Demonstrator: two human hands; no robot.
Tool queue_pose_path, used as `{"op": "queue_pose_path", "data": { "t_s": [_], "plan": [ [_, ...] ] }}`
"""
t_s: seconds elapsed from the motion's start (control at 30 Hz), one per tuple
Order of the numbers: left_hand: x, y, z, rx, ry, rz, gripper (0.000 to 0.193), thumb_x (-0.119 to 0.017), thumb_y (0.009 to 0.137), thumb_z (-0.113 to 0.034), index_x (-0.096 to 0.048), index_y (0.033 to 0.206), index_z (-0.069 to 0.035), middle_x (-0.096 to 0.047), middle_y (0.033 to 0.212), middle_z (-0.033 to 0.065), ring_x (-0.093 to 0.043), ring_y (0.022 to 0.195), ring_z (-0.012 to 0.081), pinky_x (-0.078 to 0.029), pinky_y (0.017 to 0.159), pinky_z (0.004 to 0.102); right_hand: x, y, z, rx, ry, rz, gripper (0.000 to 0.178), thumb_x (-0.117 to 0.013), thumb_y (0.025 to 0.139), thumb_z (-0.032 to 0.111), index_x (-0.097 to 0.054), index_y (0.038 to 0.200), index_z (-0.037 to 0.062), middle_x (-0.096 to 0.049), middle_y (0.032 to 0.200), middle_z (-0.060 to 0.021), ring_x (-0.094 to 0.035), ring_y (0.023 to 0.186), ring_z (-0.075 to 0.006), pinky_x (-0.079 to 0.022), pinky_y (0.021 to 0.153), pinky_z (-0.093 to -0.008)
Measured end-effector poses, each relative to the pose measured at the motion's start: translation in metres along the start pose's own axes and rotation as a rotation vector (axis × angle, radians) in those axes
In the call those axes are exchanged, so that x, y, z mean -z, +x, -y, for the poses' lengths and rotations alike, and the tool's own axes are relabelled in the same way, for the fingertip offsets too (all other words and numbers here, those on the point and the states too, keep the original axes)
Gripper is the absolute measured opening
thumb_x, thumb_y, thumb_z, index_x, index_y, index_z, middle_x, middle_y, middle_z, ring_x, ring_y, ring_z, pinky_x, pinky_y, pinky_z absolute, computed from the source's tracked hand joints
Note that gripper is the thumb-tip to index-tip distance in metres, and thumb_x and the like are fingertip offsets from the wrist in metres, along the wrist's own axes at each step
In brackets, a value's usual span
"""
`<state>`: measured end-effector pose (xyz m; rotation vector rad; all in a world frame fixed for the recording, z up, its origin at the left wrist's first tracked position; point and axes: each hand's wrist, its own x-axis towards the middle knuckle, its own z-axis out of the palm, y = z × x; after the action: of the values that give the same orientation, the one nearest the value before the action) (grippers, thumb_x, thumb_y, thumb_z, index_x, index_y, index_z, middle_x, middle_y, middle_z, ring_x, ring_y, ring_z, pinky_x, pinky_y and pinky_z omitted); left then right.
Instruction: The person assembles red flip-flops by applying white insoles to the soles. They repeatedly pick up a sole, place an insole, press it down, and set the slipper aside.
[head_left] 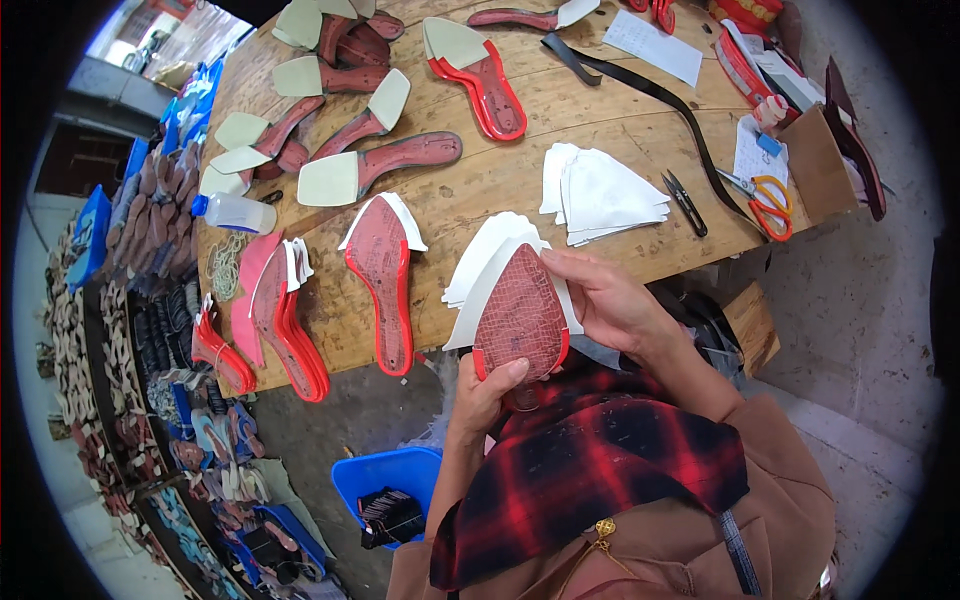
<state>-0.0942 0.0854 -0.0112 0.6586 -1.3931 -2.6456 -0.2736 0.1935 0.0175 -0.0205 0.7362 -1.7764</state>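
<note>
Close to my body I hold a reddish crackle-patterned shoe insole (522, 305), pointed toe away from me, with red edging along its lower sides. A white lining piece (468, 325) lies under its toe and sticks out at the side. My left hand (480, 395) grips the lower part, thumb on top. My right hand (615, 300) is closed on the right edge by the toe, its thumb over the rim. Just behind lie more white pieces (480, 262) at the table edge. To the left rests a red-edged insole (380, 285) with white at its toe.
The wooden table (490, 175) bears a stack of white triangular pieces (605, 195), black thread snips (685, 205), orange-handled scissors (770, 208) and a black strap (660, 98). Red-edged insoles (285, 325) are stacked left, near a bottle (235, 213). A blue bin (385, 475) stands below.
</note>
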Motion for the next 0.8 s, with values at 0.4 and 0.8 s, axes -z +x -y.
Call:
{"op": "queue_pose_path", "data": {
  "t_s": [0.4,0.8],
  "plan": [
    [0.0053,0.0041,-0.0013,0.025,0.048,0.032,0.057,-0.070,0.080,-0.028,-0.052,0.119,0.009,-0.068,0.096,0.0196,-0.071,0.079,0.0277,-0.059,0.072,0.0377,0.0026,-0.0049,0.0022,-0.038,0.000,0.042,0.031,-0.047,0.103,0.020,-0.057,0.122,-0.0031,-0.064,0.120,-0.0093,-0.061,0.109,-0.0146,-0.047,0.098,-0.0295],
    [0.0084,0.0054,0.0034,0.024,0.057,-0.022,0.040,-0.067,0.085,-0.022,-0.059,0.113,0.006,-0.069,0.097,0.0144,-0.068,0.084,0.0214,-0.055,0.077,0.0334,0.0064,-0.0024,-0.0030,-0.020,-0.072,0.026,0.032,-0.050,0.103,0.022,-0.057,0.122,-0.0029,-0.063,0.120,-0.0090,-0.060,0.109,-0.0144,-0.047,0.098,-0.0303]
  ]
}}
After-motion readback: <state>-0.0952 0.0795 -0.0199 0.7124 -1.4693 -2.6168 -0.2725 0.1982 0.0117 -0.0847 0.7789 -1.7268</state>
